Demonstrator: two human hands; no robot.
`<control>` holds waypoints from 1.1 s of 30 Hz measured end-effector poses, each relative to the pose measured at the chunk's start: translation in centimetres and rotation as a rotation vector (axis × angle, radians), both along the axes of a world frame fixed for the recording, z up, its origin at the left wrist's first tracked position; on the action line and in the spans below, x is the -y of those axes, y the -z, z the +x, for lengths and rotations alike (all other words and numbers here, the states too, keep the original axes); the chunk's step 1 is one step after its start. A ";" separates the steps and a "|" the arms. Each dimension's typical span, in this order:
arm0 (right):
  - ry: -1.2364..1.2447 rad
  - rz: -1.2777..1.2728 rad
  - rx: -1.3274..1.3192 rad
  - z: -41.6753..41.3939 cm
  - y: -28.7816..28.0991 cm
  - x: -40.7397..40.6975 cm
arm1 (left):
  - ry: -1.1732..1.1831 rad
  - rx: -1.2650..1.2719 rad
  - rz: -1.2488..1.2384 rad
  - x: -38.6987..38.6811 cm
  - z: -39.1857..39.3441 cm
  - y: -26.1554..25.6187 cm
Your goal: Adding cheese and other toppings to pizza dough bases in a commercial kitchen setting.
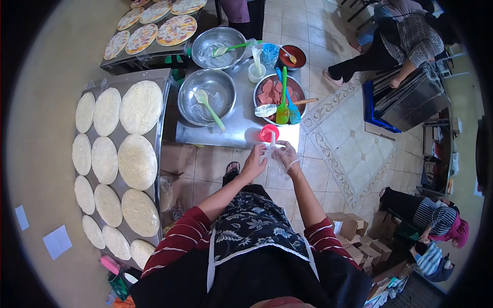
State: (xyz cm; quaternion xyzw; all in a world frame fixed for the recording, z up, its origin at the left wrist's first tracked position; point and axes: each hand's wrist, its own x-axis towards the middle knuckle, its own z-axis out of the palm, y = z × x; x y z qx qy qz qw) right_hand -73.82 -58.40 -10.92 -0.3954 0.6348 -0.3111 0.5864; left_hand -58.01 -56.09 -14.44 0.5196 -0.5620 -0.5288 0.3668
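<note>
At the near edge of the steel table (pixel 240 133), my hands are close together beside a red plastic cup (pixel 266 132). My left hand (pixel 255 162) is bare, its thumb and fingers apart near thin clear plastic. A loose clear plastic glove (pixel 289 161) covers part of my right hand (pixel 285 154). A narrow strip of that plastic rises over the cup's rim; whether my right fingers grip it is unclear. Just beyond lies a steel bowl (pixel 305 85) of sliced sausage (pixel 274 91), with a green spatula (pixel 283 104), a blue brush (pixel 294 111) and a white-bladed spatula (pixel 265 111) across it.
Two steel bowls (pixel 185 98) (pixel 197 52) hold green spatulas. Behind stand a white cup (pixel 255 73), a blue cup (pixel 269 54) and a pot of red sauce (pixel 296 52). Dough rounds (pixel 137 161) cover the left table; topped pizzas (pixel 177 30) lie beyond. A person (pixel 416 42) bends over trays (pixel 412 100).
</note>
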 end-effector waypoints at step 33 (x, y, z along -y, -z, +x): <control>0.054 -0.973 -0.794 -1.0 -1.6 1.0 | 0.110 0.077 -0.217 8.6 3.9 -6.3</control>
